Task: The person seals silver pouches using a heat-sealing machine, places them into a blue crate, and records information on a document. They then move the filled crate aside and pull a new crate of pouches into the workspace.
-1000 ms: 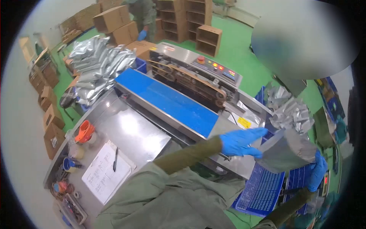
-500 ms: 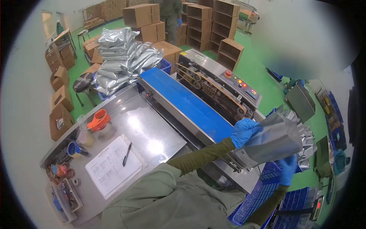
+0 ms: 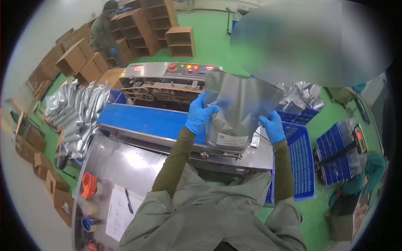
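Observation:
A silver foil bag (image 3: 236, 108) with a white label near its lower end is held up in front of me, over the right end of the blue conveyor belt (image 3: 146, 119). My left hand (image 3: 199, 113), in a blue glove, grips its left side with the thumb on the front. At the bag's right edge, my right hand (image 3: 273, 126), also gloved in blue, pinches the foil. Behind the belt stands the sealing machine (image 3: 167, 85) with a red button and lit displays.
Foil bags (image 3: 77, 113) are piled at the left. Papers (image 3: 121, 209) with a pen lie on the metal table (image 3: 125, 161). A blue basket (image 3: 310, 167) stands at the right, near a scale (image 3: 359, 134). Another person (image 3: 100, 33) stands by cardboard boxes (image 3: 75, 58) at the back left.
The view has swung to the right. The bag is now held more upright in front of me, and my right hand has come up from below it to its right edge.

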Tool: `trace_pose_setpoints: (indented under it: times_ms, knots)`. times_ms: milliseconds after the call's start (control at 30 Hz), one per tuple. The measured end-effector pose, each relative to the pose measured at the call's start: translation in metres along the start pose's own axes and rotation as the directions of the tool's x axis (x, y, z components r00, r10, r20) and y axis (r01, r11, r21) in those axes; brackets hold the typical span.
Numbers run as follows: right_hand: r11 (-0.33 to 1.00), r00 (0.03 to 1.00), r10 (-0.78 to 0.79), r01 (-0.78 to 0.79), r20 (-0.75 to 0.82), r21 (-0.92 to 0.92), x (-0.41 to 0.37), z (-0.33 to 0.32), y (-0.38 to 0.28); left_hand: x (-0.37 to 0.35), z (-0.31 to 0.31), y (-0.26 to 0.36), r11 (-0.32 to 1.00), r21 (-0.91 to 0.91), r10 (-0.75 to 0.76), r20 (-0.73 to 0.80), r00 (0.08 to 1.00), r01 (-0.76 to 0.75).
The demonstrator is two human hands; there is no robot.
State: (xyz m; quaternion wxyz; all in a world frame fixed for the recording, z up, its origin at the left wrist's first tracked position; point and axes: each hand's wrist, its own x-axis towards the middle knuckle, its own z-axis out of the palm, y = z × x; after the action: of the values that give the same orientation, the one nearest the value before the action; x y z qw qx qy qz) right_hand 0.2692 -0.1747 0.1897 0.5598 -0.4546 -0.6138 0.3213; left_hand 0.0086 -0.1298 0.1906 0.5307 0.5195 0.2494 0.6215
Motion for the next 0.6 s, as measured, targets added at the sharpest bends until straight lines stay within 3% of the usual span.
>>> trace_pose_setpoints:
  times_ms: [67, 100, 133, 200, 233, 267, 333, 367, 467, 533, 600]
  knots:
    - [0.999, 0.998, -0.05, 0.05, 0.035, 0.003, -0.002, 0.0, 0.009, 0.006, -0.003, -0.005, 0.969, 0.248, -0.021, 0.141, 0.99, -0.014]
    - [0.999, 0.999, -0.04, 0.04, -0.032, -0.027, 0.0, 0.0, 0.017, 0.01, -0.006, -0.002, 0.943, 0.304, -0.19, 0.171, 0.967, 0.132]
    - [0.998, 0.995, -0.036, 0.031, -0.098, -0.055, 0.003, 0.0, 0.021, 0.011, -0.009, -0.001, 0.944, 0.306, -0.185, 0.18, 0.966, 0.124]
    - [0.999, 0.994, 0.031, -0.035, -0.104, -0.037, 0.004, -0.001, 0.032, 0.007, -0.016, -0.009, 0.974, 0.217, -0.093, 0.122, 0.988, 0.065]
    - [0.999, 0.99, 0.042, -0.044, -0.137, -0.006, 0.006, 0.001, 0.047, 0.014, -0.032, -0.045, 0.974, 0.151, -0.189, 0.117, 0.975, 0.171]
    - [0.998, 0.985, 0.053, -0.049, -0.166, 0.025, 0.007, 0.004, 0.056, 0.016, -0.034, -0.056, 0.974, 0.148, -0.191, 0.111, 0.975, 0.174]
    - [0.996, 0.983, 0.085, -0.081, -0.164, 0.032, 0.011, 0.003, 0.053, 0.024, -0.026, -0.069, 0.949, 0.06, -0.303, -0.084, 0.949, 0.308]
    - [0.993, 0.979, 0.121, -0.116, -0.165, 0.037, 0.014, 0.002, 0.052, 0.031, -0.021, -0.072, 0.934, -0.099, -0.348, -0.034, 0.937, 0.343]
    - [0.985, 0.972, 0.172, -0.166, -0.159, 0.054, 0.017, -0.004, 0.06, 0.049, -0.02, -0.101, 0.922, -0.154, -0.354, 0.029, 0.935, 0.354]
    - [0.941, 0.94, 0.311, -0.285, -0.138, 0.18, 0.011, -0.006, 0.066, 0.048, -0.026, -0.103, 0.863, 0.315, -0.4, -0.055, 0.915, 0.396]
    - [0.923, 0.932, 0.347, -0.318, -0.109, 0.218, 0.002, -0.004, 0.077, 0.036, -0.024, -0.103, 0.858, 0.333, -0.4, -0.046, 0.915, 0.392]
